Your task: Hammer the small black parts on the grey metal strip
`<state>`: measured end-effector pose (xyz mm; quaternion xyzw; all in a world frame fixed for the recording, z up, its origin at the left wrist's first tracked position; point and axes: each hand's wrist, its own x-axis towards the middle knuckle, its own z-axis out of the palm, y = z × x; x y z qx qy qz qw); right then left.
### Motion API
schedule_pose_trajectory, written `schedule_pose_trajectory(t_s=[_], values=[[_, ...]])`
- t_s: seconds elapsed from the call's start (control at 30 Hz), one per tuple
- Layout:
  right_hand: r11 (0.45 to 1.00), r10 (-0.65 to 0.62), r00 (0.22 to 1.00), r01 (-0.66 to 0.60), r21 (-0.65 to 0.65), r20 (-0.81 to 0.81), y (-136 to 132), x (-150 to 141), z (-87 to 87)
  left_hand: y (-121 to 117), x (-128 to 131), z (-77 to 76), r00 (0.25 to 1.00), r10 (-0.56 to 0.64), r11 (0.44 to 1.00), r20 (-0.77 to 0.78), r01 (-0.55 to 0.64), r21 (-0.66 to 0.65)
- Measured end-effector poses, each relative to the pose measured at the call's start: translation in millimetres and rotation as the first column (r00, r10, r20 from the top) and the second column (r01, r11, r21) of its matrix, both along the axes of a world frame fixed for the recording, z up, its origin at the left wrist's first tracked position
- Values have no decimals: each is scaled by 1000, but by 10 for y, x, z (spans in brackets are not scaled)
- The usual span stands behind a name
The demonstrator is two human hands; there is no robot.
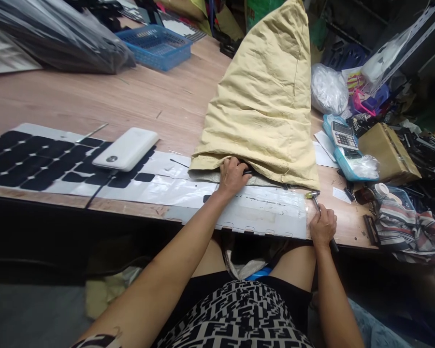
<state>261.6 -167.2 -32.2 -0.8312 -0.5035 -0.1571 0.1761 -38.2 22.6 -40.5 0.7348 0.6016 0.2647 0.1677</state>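
A small hammer (316, 205) with a yellowish head and a dark handle is gripped in my right hand (323, 226), over the table near its front edge. My left hand (234, 176) is at the open lower edge of a large beige cloth bag (263, 111), with its fingers bent. Something dark shows beside its thumb, but I cannot make out what it is. The bag lies on the table and stretches away from me. Under my left forearm, a clear sheet (275, 212) covers white paper along the front edge.
Left of my hands, a white power bank (126, 149) with a dark cable lies on black patterned sheets (25, 157). A blue basket (159, 46) stands farther back. On the right are a calculator (342, 135), a cardboard box (387, 152) and a striped cloth (402, 224).
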Motion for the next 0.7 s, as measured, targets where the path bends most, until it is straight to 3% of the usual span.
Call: schedule_pose_trajectory(t_s=[0.13,0.3,0.53,0.7], values=[[1000,4,1000,-4,4,-14,2,3,-6,-347,-44,64,983,-173,984,61,175,-29],[1000,7,1000,-7,16,7,-11,-1,-31,-828,103,-8,886,-441,891,144,451,-48],[999,27,1000,-28,26,6,-7,70,-47,-842,204,-108,862,-457,875,219,480,-63],[996,71,969,-57,65,-237,-76,-37,148,-815,191,-118,865,-452,877,218,475,-67]])
